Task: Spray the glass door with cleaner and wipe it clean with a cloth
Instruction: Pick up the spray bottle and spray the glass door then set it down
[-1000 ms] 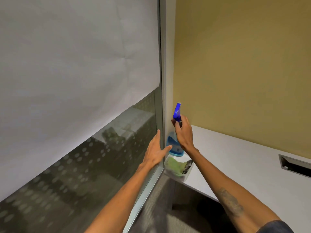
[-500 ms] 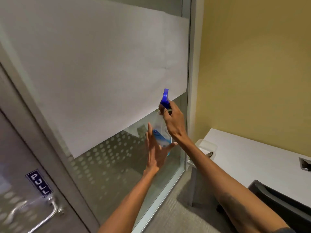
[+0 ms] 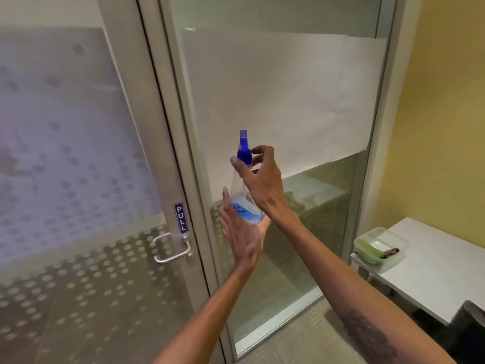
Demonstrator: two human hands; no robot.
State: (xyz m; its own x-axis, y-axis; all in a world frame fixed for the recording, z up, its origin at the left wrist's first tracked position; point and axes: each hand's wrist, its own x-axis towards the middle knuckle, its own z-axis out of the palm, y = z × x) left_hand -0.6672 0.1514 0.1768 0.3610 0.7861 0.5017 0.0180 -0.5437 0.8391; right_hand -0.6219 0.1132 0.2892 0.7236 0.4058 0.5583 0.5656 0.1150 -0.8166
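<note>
Head | right grip pinches spray bottle neck | left grip spread against its base

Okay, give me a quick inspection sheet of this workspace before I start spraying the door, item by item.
Surface: white desk carries a clear container at its corner nearest the glass.
Job's things: spray bottle is in hand, with a little blue liquid at the bottom; green cloth lies in the container; glass door bears a PULL sign and a lever handle.
Clutter: a small dark item lies beside the cloth, too small to identify.
Grippers: right hand grips the bottle's neck; left hand cups its base, fingers straight.
Cables: nothing seen.
Surroundings: fixed glass panel, yellow wall, carpet.
</note>
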